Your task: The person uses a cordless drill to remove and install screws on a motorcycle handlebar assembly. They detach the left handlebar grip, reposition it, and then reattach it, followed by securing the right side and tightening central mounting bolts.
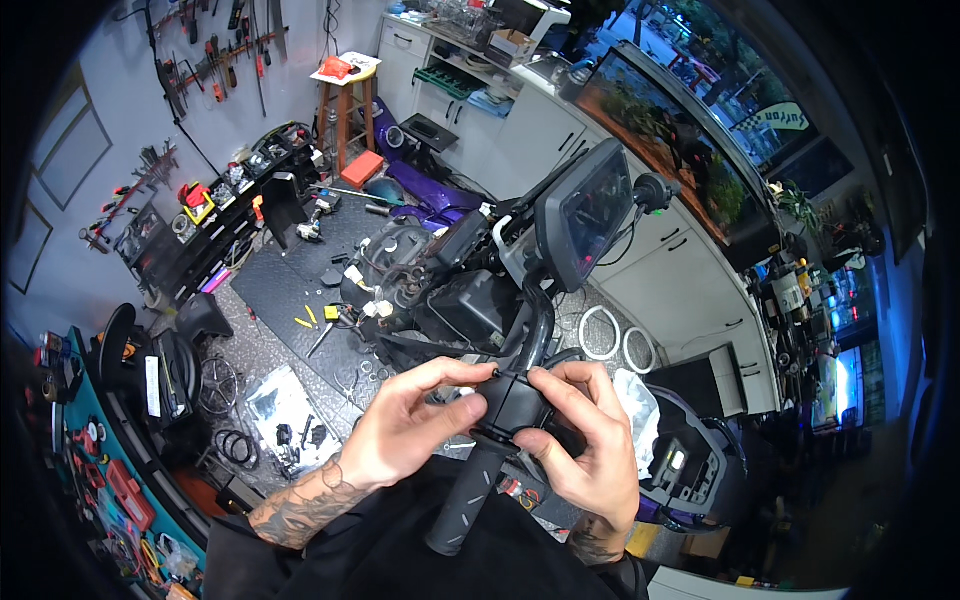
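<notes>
A black switch housing (517, 405) sits on a handlebar (541, 325), just above a ribbed black rubber grip (466, 503) that points toward me. My left hand (415, 425) holds the housing's left side between thumb and fingers, the index fingertip at its upper edge. From the other side, my right hand (592, 435) pinches it, index finger on top and thumb lower down by the grip's collar. Anything small between the fingertips is hidden. Beyond the hands stands a partly stripped scooter with a dark display panel (592, 215) and exposed black bodywork (465, 310).
Loose screws and tools, with yellow-handled pliers (310, 316), lie on the dark floor mat (290, 275). Left are a clear plastic bag (285, 410) of small parts and a teal workbench (85, 480). White rings (600, 333) and a grey body panel (690, 465) lie right.
</notes>
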`<state>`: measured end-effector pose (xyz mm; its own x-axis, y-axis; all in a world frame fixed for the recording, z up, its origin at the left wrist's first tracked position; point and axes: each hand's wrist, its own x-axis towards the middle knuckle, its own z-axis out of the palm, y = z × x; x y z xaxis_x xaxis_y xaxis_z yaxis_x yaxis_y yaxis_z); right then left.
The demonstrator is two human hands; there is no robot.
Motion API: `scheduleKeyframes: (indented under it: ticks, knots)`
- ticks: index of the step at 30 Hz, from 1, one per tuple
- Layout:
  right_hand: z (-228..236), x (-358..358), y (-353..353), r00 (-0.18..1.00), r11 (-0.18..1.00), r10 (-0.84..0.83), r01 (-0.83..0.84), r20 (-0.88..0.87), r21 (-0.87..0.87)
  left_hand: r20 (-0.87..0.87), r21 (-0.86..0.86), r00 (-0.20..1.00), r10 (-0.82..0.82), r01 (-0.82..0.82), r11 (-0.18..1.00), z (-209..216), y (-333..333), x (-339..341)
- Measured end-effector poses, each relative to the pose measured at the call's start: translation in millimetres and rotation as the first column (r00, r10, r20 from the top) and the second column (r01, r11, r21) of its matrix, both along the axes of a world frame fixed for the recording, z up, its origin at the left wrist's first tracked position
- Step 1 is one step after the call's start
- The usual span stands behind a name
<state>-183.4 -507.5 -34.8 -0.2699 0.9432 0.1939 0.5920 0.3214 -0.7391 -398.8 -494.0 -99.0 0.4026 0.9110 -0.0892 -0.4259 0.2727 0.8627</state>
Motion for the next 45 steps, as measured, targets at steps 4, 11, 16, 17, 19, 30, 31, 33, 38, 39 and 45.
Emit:
scheduleKeyframes:
  ticks: [4,11,16,17,19,30,31,33,38,39,45]
  knots:
    - [3,1,4,1.000,0.998,0.021,-0.021,-0.007,-0.060,-0.060,0.034,0.998,-0.007,0.009,0.999,-4,4,0]
    - [-14,-33,-16,0.987,0.987,-0.156,0.157,-0.031,0.020,0.037,-0.218,0.987,-0.157,0.162,0.963,-9,37,-7]
    - [-25,-55,-16,0.953,0.954,-0.297,0.299,-0.058,0.033,0.106,-0.299,0.944,-0.311,0.329,0.896,-1,57,-15]
    - [-26,-60,-14,0.943,0.944,-0.327,0.329,-0.061,0.034,0.107,-0.308,0.936,-0.335,0.352,0.884,-3,60,-16]
    - [-26,-66,-12,0.925,0.926,-0.373,0.376,-0.069,0.041,0.117,-0.324,0.917,-0.382,0.399,0.858,-8,65,-18]
    - [-25,-78,-12,0.864,0.865,-0.500,0.502,-0.052,0.018,0.137,-0.278,0.858,-0.494,0.512,0.813,-13,77,-20]
    - [-26,-79,-12,0.856,0.858,-0.512,0.514,-0.069,-0.002,0.136,-0.266,0.861,-0.490,0.508,0.819,-14,76,-19]
    - [-25,-81,-12,0.849,0.850,-0.526,0.527,-0.057,0.002,0.134,-0.244,0.869,-0.476,0.494,0.834,-14,74,-18]
    - [-26,-80,-14,0.845,0.844,-0.534,0.535,-0.037,0.026,0.194,-0.241,0.861,-0.470,0.506,0.828,-15,76,-19]
    - [-25,-80,-15,0.841,0.841,-0.540,0.540,-0.033,0.012,0.202,-0.250,0.862,-0.465,0.504,0.826,-15,75,-18]
    - [-27,-78,-13,0.863,0.862,-0.504,0.505,-0.040,0.035,0.142,-0.265,0.884,-0.446,0.468,0.843,-13,72,-17]
